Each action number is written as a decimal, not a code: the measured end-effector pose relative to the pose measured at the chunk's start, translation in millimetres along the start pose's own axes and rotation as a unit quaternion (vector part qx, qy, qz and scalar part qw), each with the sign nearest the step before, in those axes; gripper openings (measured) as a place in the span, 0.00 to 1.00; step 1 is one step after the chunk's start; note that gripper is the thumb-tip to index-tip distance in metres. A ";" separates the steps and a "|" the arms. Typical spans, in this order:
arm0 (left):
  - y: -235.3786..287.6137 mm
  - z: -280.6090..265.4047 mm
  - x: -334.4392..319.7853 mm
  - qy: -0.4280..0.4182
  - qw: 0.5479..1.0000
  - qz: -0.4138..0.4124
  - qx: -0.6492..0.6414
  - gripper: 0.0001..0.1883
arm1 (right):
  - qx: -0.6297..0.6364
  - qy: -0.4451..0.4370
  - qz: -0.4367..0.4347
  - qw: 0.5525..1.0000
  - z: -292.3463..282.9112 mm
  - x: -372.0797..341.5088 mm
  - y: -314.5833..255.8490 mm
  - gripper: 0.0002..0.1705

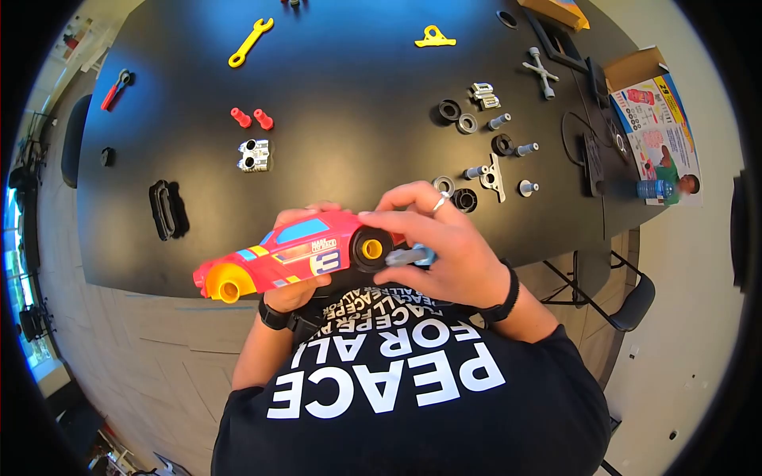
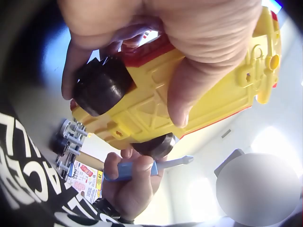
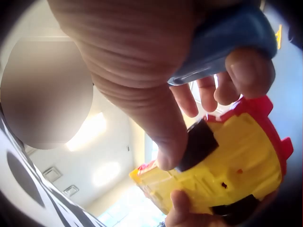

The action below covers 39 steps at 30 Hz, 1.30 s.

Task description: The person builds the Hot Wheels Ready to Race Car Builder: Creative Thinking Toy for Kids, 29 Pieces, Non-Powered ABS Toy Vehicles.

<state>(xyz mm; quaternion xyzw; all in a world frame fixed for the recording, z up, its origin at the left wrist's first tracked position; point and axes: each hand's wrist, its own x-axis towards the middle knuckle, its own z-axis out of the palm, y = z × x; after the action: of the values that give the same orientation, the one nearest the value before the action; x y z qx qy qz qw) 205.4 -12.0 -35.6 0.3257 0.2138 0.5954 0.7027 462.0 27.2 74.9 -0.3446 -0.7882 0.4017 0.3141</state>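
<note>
A red toy race car (image 1: 294, 250) is held over the table's near edge by my left hand (image 1: 294, 297), which grips it across the body. In the left wrist view its yellow underside (image 2: 208, 101) shows, with two black wheels at one end. The front wheel arch (image 1: 228, 287) has a bare yellow hub and no wheel. My right hand (image 1: 464, 250) holds a toy screwdriver (image 2: 125, 171) with a blue handle and grey shaft. Its thumb lies against the black rear wheel (image 3: 199, 144), and its fingers reach over the car's tail.
Loose black tyres (image 1: 502, 144), grey rims (image 1: 467, 124) and grey bolts (image 1: 526, 149) lie on the right. A silver engine block (image 1: 254, 155), red pegs (image 1: 263, 119) and a yellow wrench (image 1: 251, 43) sit on the left. A lug wrench (image 1: 541, 73) and open box (image 1: 659, 119) are farther right.
</note>
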 end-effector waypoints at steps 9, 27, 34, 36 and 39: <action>-11.2 -23.1 -5.3 0.057 0.998 0.038 0.012 0.48 | -0.204 0.247 0.165 0.933 -59.6 -55.2 42.6 0.22; -2.6 -5.1 3.9 0.107 0.991 0.006 0.080 0.51 | -0.307 0.276 0.176 0.894 -93.7 -45.9 77.0 0.19; -2.5 -4.4 4.1 0.100 0.992 0.006 0.082 0.51 | -0.382 0.154 0.316 0.854 -120.6 -9.8 83.5 0.25; -2.0 -5.3 2.7 0.106 0.991 0.010 0.086 0.51 | -0.416 0.160 0.312 0.839 -122.6 -13.1 101.0 0.26; -1.0 -4.8 2.8 0.103 0.990 0.004 0.094 0.51 | -0.411 0.152 0.306 0.845 -119.2 -17.5 130.3 0.25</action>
<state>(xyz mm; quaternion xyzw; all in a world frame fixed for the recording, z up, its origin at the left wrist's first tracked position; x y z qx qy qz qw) 203.3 -8.3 -39.4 0.3280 0.3387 0.6061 0.6405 601.8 120.3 17.6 -0.7226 -0.6780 0.0597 0.1210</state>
